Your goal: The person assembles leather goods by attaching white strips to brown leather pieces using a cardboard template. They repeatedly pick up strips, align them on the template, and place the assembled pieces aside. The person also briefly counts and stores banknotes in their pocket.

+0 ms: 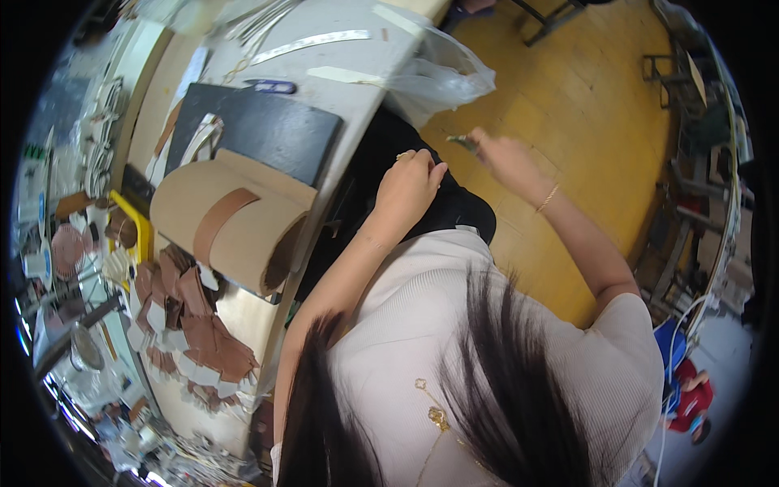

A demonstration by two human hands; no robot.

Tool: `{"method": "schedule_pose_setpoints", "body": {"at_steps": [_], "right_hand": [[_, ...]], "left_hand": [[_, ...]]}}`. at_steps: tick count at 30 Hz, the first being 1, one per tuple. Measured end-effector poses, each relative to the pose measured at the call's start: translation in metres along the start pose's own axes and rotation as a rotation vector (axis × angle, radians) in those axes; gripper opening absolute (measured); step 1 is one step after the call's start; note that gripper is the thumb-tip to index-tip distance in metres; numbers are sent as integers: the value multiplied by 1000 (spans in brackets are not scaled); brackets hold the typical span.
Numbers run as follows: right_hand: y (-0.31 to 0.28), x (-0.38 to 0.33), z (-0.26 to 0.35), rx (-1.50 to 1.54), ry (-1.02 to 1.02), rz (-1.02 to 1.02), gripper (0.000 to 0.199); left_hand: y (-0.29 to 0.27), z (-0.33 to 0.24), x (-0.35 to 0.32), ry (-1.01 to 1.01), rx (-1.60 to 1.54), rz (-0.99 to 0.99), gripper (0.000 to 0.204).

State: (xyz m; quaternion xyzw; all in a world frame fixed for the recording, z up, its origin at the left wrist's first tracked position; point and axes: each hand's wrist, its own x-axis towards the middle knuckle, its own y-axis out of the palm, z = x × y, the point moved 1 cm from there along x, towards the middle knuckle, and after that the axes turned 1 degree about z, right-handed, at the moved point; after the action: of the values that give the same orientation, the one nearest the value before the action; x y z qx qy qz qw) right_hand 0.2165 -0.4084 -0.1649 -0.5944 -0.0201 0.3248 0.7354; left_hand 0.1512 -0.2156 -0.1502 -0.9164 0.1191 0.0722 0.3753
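My left hand (408, 188) rests closed on black fabric (454, 213) over my lap, just off the edge of the white worktable (357, 89). My right hand (499, 154) is raised above the yellow floor, to the right of the left hand, pinching a small dark greenish piece (464, 143) between its fingertips. A thin bracelet circles the right wrist. What the left hand grips, if anything, is hidden by its own fingers.
On the table lie a black mat (260, 130), a curled tan sheet with a brown strap (231, 223), a heap of brown leather cut pieces (191, 325) and white strips (312, 42). A clear plastic bag (442, 77) hangs off the table's corner. Metal frames (690, 211) stand at right.
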Motion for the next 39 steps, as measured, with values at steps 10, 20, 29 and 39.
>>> {"method": "schedule_pose_setpoints", "body": {"at_steps": [10, 20, 29, 39], "right_hand": [[72, -89, -6, 231, -303, -142, 40], [53, -94, 13, -45, -488, -102, 43], [53, -73, 47, -102, -555, -128, 30], [45, -68, 47, -264, -583, -33, 21]], "left_hand": [[29, 12, -1, -138, 70, 276, 18], [38, 4, -26, -159, -265, -32, 14], [40, -4, -48, 172, -67, -217, 13], [23, -12, -70, 33, 153, -37, 16]]}}
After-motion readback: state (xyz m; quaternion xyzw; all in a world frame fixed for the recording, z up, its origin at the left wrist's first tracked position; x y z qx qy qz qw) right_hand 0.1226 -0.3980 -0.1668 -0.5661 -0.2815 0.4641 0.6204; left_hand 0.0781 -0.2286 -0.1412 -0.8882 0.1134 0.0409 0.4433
